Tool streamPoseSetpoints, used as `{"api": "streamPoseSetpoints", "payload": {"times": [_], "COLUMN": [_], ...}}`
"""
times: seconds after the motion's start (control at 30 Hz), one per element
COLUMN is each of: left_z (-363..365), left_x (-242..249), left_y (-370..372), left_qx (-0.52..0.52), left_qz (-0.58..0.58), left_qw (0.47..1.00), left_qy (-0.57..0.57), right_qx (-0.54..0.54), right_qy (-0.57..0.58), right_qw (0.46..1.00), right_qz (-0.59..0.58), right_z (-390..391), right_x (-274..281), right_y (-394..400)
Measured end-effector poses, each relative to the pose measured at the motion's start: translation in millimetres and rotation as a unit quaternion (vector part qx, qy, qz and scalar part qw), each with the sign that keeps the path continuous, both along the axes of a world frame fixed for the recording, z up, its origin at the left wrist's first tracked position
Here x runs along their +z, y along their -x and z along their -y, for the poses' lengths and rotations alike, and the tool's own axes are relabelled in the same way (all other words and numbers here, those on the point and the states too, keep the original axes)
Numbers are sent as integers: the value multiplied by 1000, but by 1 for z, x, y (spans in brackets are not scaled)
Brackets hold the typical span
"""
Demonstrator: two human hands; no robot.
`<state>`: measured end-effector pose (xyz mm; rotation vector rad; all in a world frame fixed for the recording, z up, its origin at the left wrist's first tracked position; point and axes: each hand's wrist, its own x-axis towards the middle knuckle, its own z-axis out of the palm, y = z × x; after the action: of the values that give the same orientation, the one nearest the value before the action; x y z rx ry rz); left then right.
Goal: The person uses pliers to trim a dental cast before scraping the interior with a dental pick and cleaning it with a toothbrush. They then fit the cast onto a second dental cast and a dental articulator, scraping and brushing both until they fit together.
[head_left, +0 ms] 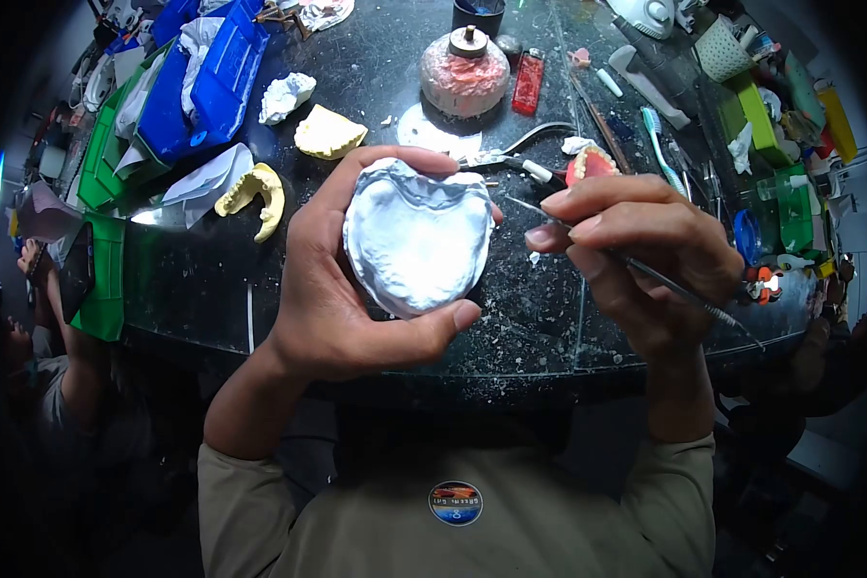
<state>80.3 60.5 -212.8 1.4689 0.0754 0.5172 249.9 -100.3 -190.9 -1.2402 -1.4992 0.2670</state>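
My left hand is wrapped round a white plaster dental cast, thumb along its lower edge and fingers behind its far side. The cast's broad face is turned up toward me, with a raised ridge along the far edge. Between the fingertips of my right hand is a thin metal dental carving tool. Its fine tip points left toward the cast, a small gap away from it. The handle's other end sticks out below the hand to the right.
Behind the cast stand a spirit burner and a red lighter. Yellow plaster pieces and a yellow arch-shaped cast lie left. A pink denture base and a toothbrush lie right. Blue bins stand far left; people sit at both sides.
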Motion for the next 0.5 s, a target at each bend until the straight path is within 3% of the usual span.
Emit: {"api": "streamPoseSetpoints", "payload": {"times": [0.33,0.5], "left_z": [0,2], "left_x": [1,0], "left_y": [3,2], "left_qx": [19,22], "left_qz": [-10,-7], "left_qw": [994,996], "left_qy": [-105,-88], "right_qx": [-7,-2], "right_qy": [-44,-37], "right_qw": [995,996], "right_qz": [84,75], "right_z": [-10,-10], "right_x": [-7,-9], "right_y": [5,5]}}
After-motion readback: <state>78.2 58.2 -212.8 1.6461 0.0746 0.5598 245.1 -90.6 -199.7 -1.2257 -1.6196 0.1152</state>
